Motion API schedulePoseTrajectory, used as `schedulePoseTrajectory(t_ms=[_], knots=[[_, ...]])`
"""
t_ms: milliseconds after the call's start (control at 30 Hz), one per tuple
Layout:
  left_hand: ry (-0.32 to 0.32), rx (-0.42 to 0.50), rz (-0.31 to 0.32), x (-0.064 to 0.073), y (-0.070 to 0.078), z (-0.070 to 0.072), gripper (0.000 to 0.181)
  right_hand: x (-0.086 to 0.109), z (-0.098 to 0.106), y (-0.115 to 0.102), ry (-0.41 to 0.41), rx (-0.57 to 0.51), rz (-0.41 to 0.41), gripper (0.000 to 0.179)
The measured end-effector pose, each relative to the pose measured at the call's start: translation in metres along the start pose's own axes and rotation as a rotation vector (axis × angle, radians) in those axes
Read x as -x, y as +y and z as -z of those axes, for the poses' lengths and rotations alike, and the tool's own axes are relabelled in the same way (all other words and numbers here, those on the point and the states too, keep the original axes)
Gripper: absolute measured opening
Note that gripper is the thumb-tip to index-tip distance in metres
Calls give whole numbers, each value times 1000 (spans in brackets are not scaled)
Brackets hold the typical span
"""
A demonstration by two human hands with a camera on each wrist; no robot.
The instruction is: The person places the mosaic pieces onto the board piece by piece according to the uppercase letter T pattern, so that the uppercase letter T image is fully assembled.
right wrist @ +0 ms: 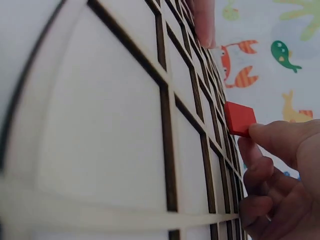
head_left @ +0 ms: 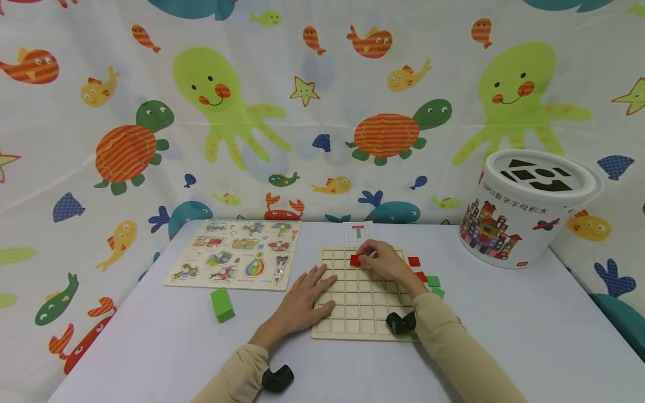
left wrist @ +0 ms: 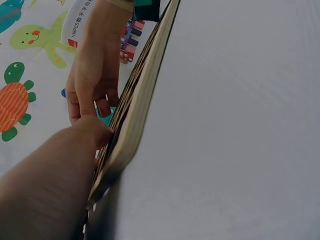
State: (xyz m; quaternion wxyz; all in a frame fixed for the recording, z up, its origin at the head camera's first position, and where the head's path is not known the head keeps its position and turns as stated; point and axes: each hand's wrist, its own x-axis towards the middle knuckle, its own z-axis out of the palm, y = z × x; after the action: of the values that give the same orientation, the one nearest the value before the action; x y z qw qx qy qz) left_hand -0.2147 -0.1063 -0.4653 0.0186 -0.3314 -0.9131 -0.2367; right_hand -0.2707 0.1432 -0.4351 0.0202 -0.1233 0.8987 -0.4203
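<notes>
A wooden grid board (head_left: 353, 310) with square cells lies on the table. My right hand (head_left: 381, 261) pinches a red square tile (head_left: 355, 260) over the board's far rows; in the right wrist view the red tile (right wrist: 240, 119) stands tilted between thumb and finger, its lower edge right at the grid. My left hand (head_left: 305, 299) rests on the board's left side with fingers spread and straight. Just beyond the board lies a small pattern card (head_left: 358, 233) printed with red and green squares. Right of the board are red tiles (head_left: 414, 261) and green tiles (head_left: 433, 281), partly hidden by the right forearm.
A wooden picture puzzle board (head_left: 229, 254) lies at the back left, with a green block (head_left: 223, 305) in front of it. At the back right stands a white bucket (head_left: 524, 210) with a shape-cut lid. A patterned cloth hangs behind the table.
</notes>
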Motion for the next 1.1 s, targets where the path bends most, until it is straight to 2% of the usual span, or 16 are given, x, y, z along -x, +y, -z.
schedulePoseTrajectory(t_ms=[200,400,667,900,1100], knots=[[17,15,-13,0,0,0,56,-4,-3,-1,-13,25,6,9],[17,1,-13,-2,-1,0,57,-8,-9,-3,8,51,11,8],[25,-16,-20,-1,-3,-2,55,-5,-11,-10,1,105,-56,9],[21,-13,-22,0,-1,-2,55,-4,-10,-12,-21,109,-94,12],[22,-13,-24,1,-2,-1,56,0,-9,-10,-36,79,-60,18]])
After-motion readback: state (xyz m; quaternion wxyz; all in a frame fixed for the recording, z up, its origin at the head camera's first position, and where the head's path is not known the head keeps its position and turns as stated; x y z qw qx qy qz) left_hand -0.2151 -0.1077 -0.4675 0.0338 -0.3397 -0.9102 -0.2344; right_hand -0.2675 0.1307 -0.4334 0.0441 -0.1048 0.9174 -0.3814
